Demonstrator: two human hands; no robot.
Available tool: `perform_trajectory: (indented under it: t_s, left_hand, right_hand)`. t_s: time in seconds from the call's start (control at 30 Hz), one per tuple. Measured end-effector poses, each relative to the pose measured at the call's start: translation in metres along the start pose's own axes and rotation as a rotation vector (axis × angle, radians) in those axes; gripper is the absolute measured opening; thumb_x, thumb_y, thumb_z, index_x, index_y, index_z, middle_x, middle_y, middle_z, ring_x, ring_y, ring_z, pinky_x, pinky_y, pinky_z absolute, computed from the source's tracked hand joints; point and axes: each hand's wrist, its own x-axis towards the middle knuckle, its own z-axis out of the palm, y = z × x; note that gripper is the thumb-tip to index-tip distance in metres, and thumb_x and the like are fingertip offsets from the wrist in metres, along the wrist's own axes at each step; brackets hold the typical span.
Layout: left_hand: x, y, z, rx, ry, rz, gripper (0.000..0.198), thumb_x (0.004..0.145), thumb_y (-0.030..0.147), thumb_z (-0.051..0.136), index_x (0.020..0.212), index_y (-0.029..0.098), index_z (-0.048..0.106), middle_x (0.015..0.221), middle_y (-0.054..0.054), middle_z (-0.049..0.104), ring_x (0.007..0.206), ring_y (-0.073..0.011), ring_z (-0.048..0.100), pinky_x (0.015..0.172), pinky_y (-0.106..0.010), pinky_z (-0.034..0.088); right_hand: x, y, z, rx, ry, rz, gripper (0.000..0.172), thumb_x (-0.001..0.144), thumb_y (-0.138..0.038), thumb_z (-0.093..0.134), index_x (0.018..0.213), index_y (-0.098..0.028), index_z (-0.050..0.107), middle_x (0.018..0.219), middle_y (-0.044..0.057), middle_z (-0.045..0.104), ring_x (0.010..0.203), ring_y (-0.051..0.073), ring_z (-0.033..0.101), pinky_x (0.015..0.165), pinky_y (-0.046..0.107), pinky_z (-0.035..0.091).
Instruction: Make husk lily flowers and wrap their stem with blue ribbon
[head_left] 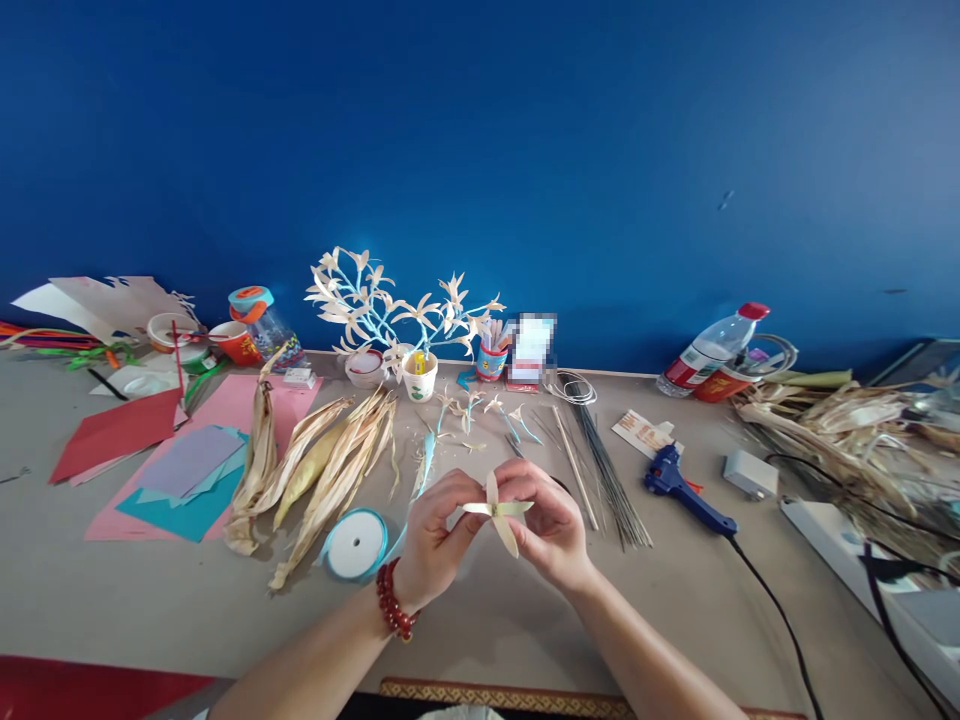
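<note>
Between my two hands, over the front middle of the table, is a pale corn-husk flower (496,511) with its narrow petals spread in a cross, its centre facing me. My left hand (441,528), with a red bead bracelet at the wrist, pinches the flower's left petal. On the other side my right hand (547,525) is closed on the flower, thumb near the lower petal. Whatever lies behind the petals is hidden by my fingers. A roll of light blue ribbon (356,545) lies just left of my left hand. Beyond my hands are small finished flowers on blue stems (517,412).
Dried corn husks (330,470) and coloured paper (187,480) lie to the left. At the back stands a cup (419,378) holding a branch of husk flowers (360,295). Rightward are thin wires (611,480), a blue glue gun (686,492) with its cord, and a power strip (832,550).
</note>
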Motion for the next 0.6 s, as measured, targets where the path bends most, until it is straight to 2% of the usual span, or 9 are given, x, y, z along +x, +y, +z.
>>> perform_trajectory:
  t_s: [0.17,0.6]
  left_hand:
    - [0.0009,-0.0016,0.0009,0.011,0.011,0.073,0.007,0.091,0.021,0.058,0.088,0.02,0.065,0.079,-0.003,0.063,0.075,-0.0166,0.058,0.066,-0.029,0.045]
    - [-0.0005,-0.0016,0.0011,0.004,0.017,0.092,0.011,0.089,0.01,0.059,0.091,0.02,0.063,0.081,-0.002,0.062,0.078,-0.0154,0.058,0.071,-0.028,0.046]
  right_hand:
    - [-0.0008,0.0017,-0.0004,0.047,-0.009,0.026,0.015,0.087,-0.034,0.066,0.097,-0.023,0.067,0.095,0.008,0.064,0.088,0.023,0.06,0.078,0.036,0.047]
    - [-0.0016,0.0047,0.0013,0.039,0.014,0.012,0.012,0.088,-0.031,0.066,0.096,-0.023,0.067,0.092,0.008,0.064,0.087,0.023,0.06,0.077,0.036,0.046]
